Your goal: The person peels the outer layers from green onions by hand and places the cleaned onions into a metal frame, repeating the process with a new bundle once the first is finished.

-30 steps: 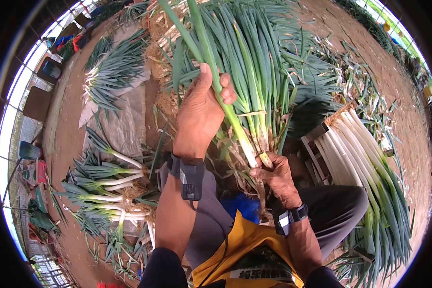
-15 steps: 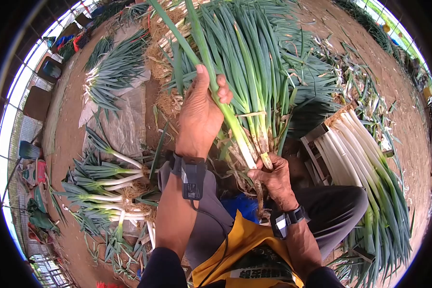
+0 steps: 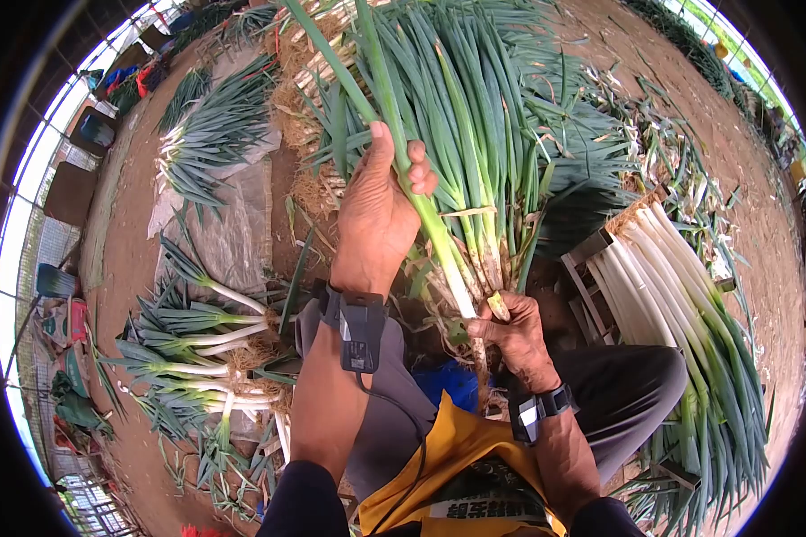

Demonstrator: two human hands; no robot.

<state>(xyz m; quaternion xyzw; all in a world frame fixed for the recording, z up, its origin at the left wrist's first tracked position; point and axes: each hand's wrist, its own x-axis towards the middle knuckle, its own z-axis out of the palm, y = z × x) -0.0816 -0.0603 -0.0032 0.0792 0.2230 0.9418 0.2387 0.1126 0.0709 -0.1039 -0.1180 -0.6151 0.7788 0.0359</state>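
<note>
My left hand (image 3: 378,210) is closed around the green upper part of a long green onion (image 3: 439,237), which slants down to the right. Its white stem runs past the fingertips of my right hand (image 3: 513,336), with a brownish lower end below them. Between that hand's thumb and fingers is a short, yellowish piece of outer leaf (image 3: 500,307). Whether it is still joined to the stem I cannot tell. Right behind lies a large pile of untrimmed green onions (image 3: 457,116), with dry, dirty outer leaves at their bases.
Cleaned green onions (image 3: 658,277) with white stems rest in a wooden crate (image 3: 589,249) at my right knee. On my left lie loose green onions (image 3: 215,345) with roots. Farther off, another bunch (image 3: 215,134) lies on a plastic sheet (image 3: 233,242). Leaf scraps (image 3: 681,161) litter the ground.
My right hand has shifted slightly down and the yellowish leaf piece in it looks shorter, its end now tipped up. The left hand and the green onion have moved slightly right.
</note>
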